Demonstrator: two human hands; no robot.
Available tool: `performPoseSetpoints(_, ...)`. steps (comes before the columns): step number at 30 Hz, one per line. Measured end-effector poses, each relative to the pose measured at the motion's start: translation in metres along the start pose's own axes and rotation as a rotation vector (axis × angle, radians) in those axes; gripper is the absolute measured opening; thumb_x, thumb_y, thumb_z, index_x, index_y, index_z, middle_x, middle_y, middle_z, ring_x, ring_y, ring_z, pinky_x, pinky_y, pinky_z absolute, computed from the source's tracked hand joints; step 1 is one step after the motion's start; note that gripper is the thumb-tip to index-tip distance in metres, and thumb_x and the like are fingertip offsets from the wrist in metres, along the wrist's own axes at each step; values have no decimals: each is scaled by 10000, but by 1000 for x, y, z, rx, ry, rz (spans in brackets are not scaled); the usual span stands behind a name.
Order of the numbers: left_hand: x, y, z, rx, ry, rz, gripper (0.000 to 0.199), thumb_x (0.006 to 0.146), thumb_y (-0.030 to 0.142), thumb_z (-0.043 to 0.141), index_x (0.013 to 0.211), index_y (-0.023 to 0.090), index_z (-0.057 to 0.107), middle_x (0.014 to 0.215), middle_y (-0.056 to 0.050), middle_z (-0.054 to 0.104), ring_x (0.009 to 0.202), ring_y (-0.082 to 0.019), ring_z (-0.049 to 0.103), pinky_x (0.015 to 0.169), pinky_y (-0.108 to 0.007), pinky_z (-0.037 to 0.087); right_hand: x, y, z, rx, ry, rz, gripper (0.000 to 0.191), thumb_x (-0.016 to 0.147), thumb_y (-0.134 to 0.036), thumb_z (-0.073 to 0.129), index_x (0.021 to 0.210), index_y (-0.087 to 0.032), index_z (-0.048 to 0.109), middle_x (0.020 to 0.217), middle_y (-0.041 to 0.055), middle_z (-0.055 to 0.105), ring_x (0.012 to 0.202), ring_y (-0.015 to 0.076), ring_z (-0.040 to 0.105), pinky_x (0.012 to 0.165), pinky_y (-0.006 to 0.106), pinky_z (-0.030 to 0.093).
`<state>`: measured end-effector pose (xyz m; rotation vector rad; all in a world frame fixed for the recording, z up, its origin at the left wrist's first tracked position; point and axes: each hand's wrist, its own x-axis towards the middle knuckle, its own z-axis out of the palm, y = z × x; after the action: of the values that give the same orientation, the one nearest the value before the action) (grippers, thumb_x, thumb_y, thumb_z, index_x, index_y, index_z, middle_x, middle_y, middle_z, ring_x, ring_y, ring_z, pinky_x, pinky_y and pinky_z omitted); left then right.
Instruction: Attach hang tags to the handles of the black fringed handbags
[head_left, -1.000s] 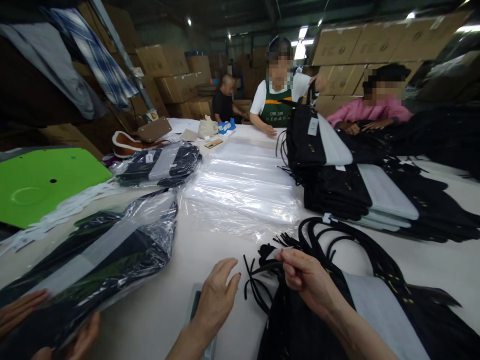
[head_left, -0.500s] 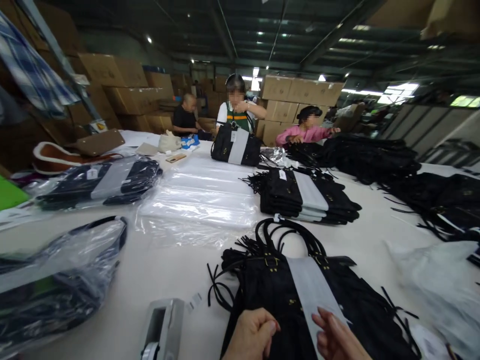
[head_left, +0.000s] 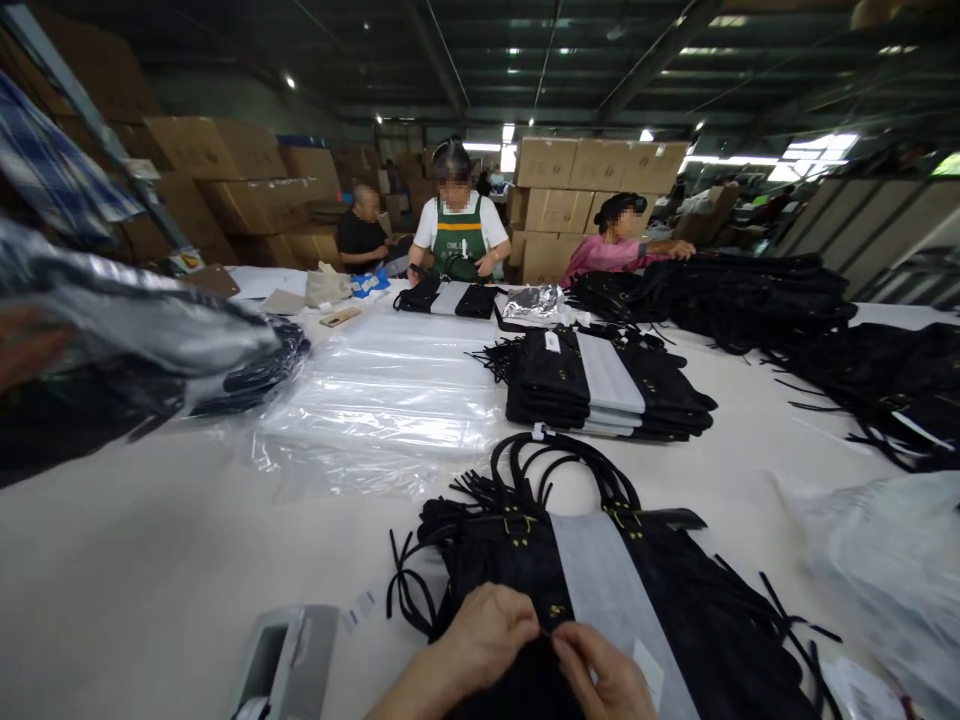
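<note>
A stack of black handbags point(head_left: 697, 580) with looped handles and fringe lies in front of me. Across the top bag runs a pale paper band point(head_left: 592, 550). Over that bag, my left hand point(head_left: 491, 625) is closed in a pinch. My right hand point(head_left: 600, 670) meets it fingertip to fingertip, also pinching. What sits between the fingertips is too small to name. Beside the right hand, a small white tag point(head_left: 649, 670) shows against the band. To the left of the bags is a grey tape dispenser point(head_left: 289, 660).
Clear plastic bags point(head_left: 390, 390) lie mid-table, beside another stack of banded black bags point(head_left: 547, 375). At far left another person's hand point(head_left: 30, 345) holds a plastic-wrapped bag point(head_left: 150, 310). Crumpled white plastic point(head_left: 892, 570) is at right. Co-workers stand across the table, near more black bags point(head_left: 750, 295).
My hands have come together at the fingertips over the bag. The wrapped bag at left has been lifted off the table. Opposite, the upright black bag now lies flat.
</note>
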<state>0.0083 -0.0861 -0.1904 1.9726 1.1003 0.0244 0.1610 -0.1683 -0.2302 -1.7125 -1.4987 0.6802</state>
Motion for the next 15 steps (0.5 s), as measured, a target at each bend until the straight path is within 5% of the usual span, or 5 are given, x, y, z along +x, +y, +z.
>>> performPoseSetpoints(6, 53, -17, -21, 121, 393, -204, 275, 736, 52, 399, 884, 105, 625, 941, -123, 558, 952, -246, 482, 861, -373, 376, 61, -5, -11, -187, -11, 23, 247, 832, -333, 371, 692, -213, 535, 565, -15, 588, 489, 136, 559, 485, 229, 379)
performPoseSetpoints(11, 84, -32, -19, 2, 421, -290, 306, 644, -16, 403, 772, 95, 658, 867, -119, 580, 901, -235, 534, 817, -353, 427, 86, 4, -2, -419, 57, -85, 200, 799, -214, 403, 676, -193, 560, 561, 4, 615, 510, 159, 592, 481, 252, 327)
performPoseSetpoints(15, 84, -40, -20, -130, 389, -195, 370, 633, -4, 417, 884, 126, 656, 955, -59, 622, 809, -145, 586, 735, -239, 476, 89, 2, 12, -506, -3, -77, 205, 794, -164, 427, 651, -180, 573, 550, 14, 619, 520, 154, 594, 498, 254, 306)
